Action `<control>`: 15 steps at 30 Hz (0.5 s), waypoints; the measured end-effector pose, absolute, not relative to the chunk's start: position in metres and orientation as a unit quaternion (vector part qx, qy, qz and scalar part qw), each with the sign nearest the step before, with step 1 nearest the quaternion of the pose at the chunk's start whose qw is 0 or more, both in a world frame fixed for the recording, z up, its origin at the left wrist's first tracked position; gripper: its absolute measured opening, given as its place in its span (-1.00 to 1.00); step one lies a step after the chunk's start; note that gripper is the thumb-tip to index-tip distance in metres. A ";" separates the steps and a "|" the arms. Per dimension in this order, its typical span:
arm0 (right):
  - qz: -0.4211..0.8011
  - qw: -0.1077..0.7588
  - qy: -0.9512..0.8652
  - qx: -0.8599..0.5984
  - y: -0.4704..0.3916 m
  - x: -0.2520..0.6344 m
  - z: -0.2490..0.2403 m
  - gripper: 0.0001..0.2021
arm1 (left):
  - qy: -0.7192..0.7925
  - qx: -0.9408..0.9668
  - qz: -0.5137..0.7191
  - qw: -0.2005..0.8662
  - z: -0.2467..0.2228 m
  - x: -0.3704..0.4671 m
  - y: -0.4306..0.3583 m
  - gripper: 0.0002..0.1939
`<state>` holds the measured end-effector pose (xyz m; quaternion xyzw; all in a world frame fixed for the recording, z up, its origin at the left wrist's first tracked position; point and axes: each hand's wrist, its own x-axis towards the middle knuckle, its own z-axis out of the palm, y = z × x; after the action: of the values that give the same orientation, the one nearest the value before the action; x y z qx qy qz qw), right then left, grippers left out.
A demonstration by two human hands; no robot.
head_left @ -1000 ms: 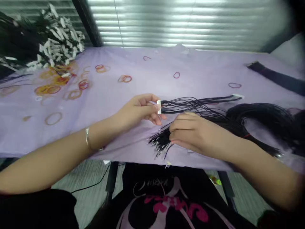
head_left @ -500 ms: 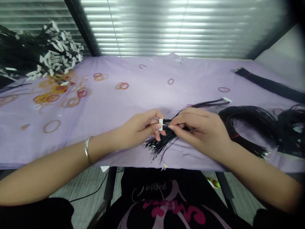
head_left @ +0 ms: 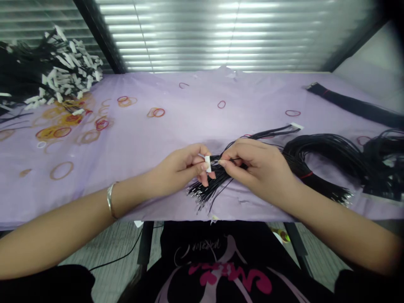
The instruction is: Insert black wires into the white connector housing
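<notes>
Between the thumb and fingers of my left hand (head_left: pixel 186 166) is a small white connector housing (head_left: pixel 208 164). Black wires run from its right side. My right hand (head_left: pixel 255 164) pinches a thin black wire (head_left: pixel 218 161) close to the housing; the wire's tip is too small to make out. Under both hands lies a loose bundle of black wires (head_left: pixel 208 191) with bare metal ends fanned toward the table's front edge. Behind my right hand, black wires lead up to another white connector (head_left: pixel 296 126) lying on the purple cloth.
Coiled black wires (head_left: pixel 315 147) tied with a red band lie at right, a straight black bundle (head_left: pixel 353 104) behind them. Rubber bands (head_left: pixel 61 131) are scattered at left, below a heap of wires with white connectors (head_left: pixel 69 67). Purple cloth (head_left: pixel 132 147) covers the table.
The whole view has shifted slightly. My right hand's fingertips sit a little further from the white housing, which my left hand still holds.
</notes>
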<state>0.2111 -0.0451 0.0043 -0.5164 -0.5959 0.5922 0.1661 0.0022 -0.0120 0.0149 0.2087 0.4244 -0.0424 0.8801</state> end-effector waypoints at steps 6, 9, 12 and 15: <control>0.579 0.168 -0.585 -0.542 -0.044 0.210 0.005 -0.91 | 0.428 0.179 -0.029 0.886 0.017 0.003 -0.011 -0.94; 0.580 0.176 -0.588 -0.535 -0.043 0.209 0.004 -0.89 | 0.422 0.180 -0.037 0.888 0.016 0.003 -0.010 -0.93; 0.579 0.185 -0.594 -0.527 -0.042 0.210 0.005 -0.89 | 0.422 0.177 -0.047 0.888 0.015 0.003 -0.010 -0.93; 0.568 0.194 -0.596 -0.533 -0.041 0.210 0.007 -0.89 | 0.423 0.171 -0.047 0.888 0.014 0.004 -0.010 -0.92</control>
<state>0.2102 -0.0409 0.0068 -0.5334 -0.5960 0.5679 0.1940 0.0040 -0.0095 0.0138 0.1708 0.4233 -0.0471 0.8885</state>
